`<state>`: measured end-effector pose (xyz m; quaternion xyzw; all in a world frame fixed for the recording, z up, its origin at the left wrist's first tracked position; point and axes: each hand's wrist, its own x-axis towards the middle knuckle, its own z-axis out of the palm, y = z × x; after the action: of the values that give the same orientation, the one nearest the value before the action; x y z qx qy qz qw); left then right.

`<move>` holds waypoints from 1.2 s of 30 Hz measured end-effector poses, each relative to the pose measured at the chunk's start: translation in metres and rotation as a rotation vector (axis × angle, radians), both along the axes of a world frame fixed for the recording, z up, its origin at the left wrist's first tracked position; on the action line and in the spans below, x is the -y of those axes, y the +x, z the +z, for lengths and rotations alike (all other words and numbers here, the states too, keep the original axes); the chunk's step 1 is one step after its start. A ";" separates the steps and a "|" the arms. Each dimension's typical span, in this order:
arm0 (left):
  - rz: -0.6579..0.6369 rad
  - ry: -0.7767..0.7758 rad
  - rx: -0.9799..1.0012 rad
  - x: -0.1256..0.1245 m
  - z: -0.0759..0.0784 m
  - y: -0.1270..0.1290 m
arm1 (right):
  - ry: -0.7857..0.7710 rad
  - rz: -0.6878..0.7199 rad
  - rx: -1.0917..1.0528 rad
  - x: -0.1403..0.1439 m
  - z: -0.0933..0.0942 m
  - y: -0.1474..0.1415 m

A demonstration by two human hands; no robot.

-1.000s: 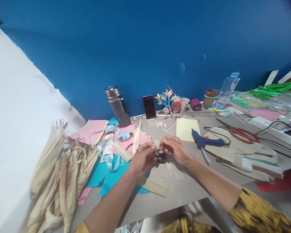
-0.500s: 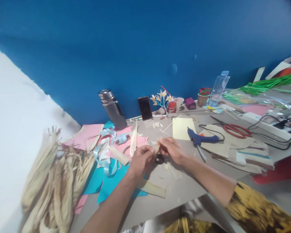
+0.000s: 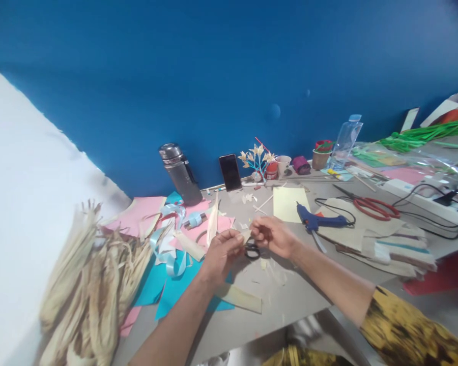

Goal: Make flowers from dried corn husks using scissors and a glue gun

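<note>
Between finger and thumb, my left hand (image 3: 224,250) pinches a small pale piece of corn husk (image 3: 247,235). My right hand (image 3: 277,237) has its fingers curled in at the other edge of the same piece, its fingertips closed there. Just beneath, on the table, lie small scissors with black handles (image 3: 253,251), their blades hidden by my hands. A cut husk strip (image 3: 241,296) rests below my left wrist, and a longer upright husk piece (image 3: 212,223) stands out behind my left hand. Little scraps (image 3: 264,264) are scattered below my right hand.
Dried husks (image 3: 99,295) are heaped at the left beside blue paper (image 3: 179,284). A flask (image 3: 181,175), a phone (image 3: 230,173) and a husk-flower stem (image 3: 257,158) stand along the wall. At right lie a blue glue gun (image 3: 322,220), red-handled scissors (image 3: 377,207) and a power strip (image 3: 423,201).
My right hand's fingers have opened slightly and shifted at the husk piece's edge. The view has moved a little, and more of the black scissors' handles shows.
</note>
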<state>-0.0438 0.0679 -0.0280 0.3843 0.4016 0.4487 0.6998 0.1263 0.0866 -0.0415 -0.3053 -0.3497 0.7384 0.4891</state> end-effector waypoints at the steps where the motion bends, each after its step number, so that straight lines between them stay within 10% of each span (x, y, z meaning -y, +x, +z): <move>1: 0.024 -0.004 0.011 -0.001 -0.002 -0.001 | 0.030 -0.015 0.017 0.000 0.000 0.000; 28: -0.073 0.056 -0.086 -0.002 -0.001 0.000 | 0.273 -0.063 0.388 0.002 -0.004 -0.003; 36: 0.240 0.031 0.120 -0.017 0.001 -0.019 | 0.647 -0.101 1.341 0.007 -0.008 -0.002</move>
<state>-0.0630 0.0852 -0.0266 0.3166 0.3951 0.5576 0.6579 0.1239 0.0794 -0.0495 -0.5469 -0.7584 0.2305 0.2695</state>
